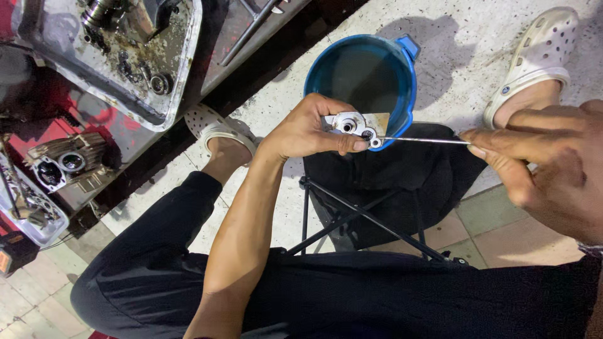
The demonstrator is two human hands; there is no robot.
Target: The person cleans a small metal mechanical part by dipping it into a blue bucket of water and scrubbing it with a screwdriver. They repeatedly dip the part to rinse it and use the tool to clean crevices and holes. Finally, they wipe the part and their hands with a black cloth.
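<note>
My left hand (pixel 308 129) grips a small flat metal part (pixel 350 123) with round holes, held over the rim of a blue plastic bucket (pixel 367 78). My right hand (pixel 546 164) pinches the end of a thin metal rod (pixel 424 140). The rod runs level to the left and its tip sits in a hole at the right end of the metal part. Both hands hover above a black folding stool (pixel 377 182) between my knees.
A greasy metal tray (pixel 179 75) with engine bits lies at the upper left. Beside it rests a finned engine cylinder head (pixel 66 164). My feet wear pale perforated clogs (pixel 540 53) on speckled concrete. Tiles cover the ground at lower right.
</note>
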